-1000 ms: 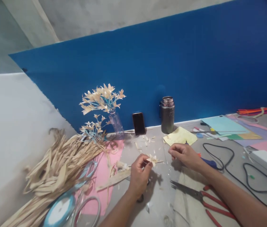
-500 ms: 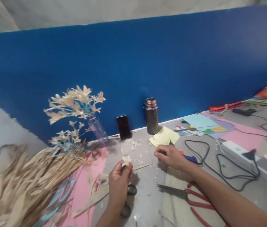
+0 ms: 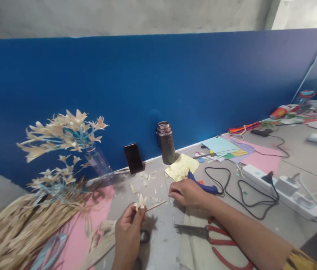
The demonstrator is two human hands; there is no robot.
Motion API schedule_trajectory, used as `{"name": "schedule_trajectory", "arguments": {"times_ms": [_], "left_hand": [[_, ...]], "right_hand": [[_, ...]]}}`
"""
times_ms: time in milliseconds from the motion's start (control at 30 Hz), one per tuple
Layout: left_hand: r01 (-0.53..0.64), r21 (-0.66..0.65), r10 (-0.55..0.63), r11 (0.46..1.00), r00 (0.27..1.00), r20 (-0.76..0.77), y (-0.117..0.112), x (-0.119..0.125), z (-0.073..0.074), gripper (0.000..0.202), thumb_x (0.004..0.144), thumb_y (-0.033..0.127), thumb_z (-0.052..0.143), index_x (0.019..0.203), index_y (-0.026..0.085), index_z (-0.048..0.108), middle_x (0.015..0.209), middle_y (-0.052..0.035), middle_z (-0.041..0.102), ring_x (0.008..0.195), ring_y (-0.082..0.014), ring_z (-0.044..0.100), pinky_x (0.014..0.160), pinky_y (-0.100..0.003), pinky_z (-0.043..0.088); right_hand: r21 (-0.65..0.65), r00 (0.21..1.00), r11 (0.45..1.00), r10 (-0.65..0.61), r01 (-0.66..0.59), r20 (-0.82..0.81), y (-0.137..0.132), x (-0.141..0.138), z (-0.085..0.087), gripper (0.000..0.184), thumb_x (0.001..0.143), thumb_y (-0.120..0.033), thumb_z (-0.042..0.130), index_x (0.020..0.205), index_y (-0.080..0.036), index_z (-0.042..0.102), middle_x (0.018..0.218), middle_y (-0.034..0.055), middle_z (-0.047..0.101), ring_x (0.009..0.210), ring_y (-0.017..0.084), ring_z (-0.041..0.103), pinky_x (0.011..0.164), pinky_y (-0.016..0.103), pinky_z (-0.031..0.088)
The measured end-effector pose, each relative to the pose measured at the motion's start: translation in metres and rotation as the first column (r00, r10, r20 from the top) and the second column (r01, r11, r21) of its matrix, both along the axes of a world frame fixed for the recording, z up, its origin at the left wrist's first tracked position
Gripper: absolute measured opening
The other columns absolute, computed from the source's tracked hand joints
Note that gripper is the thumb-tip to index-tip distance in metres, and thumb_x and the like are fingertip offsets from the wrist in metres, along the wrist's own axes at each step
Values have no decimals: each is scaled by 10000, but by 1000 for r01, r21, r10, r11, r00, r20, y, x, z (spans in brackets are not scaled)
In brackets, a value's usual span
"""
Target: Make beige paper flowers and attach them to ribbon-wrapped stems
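Note:
Between the thumb and fingers of my left hand [image 3: 130, 228] is a small cream flower [image 3: 141, 202], its petals pointing up; a thin stick [image 3: 156, 206] juts out to the right of it. My right hand [image 3: 188, 193] rests low over the table with its fingers curled in, and what they hold, if anything, is hidden. Just behind it lies a blue glue gun [image 3: 205, 186], its tip by a crumpled yellow paper [image 3: 182, 167]. Red-handled scissors [image 3: 207, 233] lie under my right forearm. Black scissor handles [image 3: 145, 236] show partly beside my left hand.
A clear vase [image 3: 99, 163] of cream flowers stands at left, above dried husks [image 3: 20, 232] and pink paper [image 3: 75, 234]. A phone [image 3: 133, 158] and an open flask [image 3: 166, 144] are by the blue partition [image 3: 175, 82]. Cables lead toward a power strip [image 3: 282, 191] at right.
The view has turned to the right, so things sit farther left and more table shows at right. My left hand still holds the flower; my right hand stays curled near the glue gun.

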State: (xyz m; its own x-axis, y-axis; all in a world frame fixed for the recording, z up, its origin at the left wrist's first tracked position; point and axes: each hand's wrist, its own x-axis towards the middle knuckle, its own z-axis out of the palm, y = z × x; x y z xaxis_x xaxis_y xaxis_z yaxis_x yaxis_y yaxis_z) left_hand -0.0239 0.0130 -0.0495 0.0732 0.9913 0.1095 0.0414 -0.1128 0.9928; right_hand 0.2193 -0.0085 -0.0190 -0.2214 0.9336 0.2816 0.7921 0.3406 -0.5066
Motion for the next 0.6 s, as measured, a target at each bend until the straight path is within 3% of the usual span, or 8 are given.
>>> {"name": "schedule_trajectory", "arguments": {"times_ms": [167, 433, 600], "left_hand": [[50, -1, -50, 999, 999, 20, -6, 2, -2, 399, 736, 554, 751, 765, 169, 652, 674, 3, 581, 588, -117, 500, 501, -203, 384], [-84, 24, 83, 996, 995, 46, -5, 5, 12, 410, 734, 560, 738, 681, 179, 595, 567, 41, 497, 514, -95, 430, 476, -201, 347], [-110, -11, 110, 994, 989, 99, -2, 4, 13, 380, 743, 500, 747, 674, 175, 563, 577, 42, 517, 534, -88, 439, 509, -194, 368]], "right_hand": [[-21, 999, 1000, 11, -10, 37, -2, -2, 2, 148, 883, -210, 600, 825, -206, 736, 789, 38, 763, 688, 170, 645, 625, 244, 370], [-42, 999, 999, 34, -32, 40, 1, -1, -6, 158, 893, -219, 579, 827, -212, 722, 791, 38, 753, 704, 175, 642, 638, 244, 386], [-60, 998, 997, 53, -51, 38, -1, -2, -3, 190, 904, -214, 540, 824, -210, 712, 792, 43, 749, 699, 181, 645, 643, 254, 393]]}}
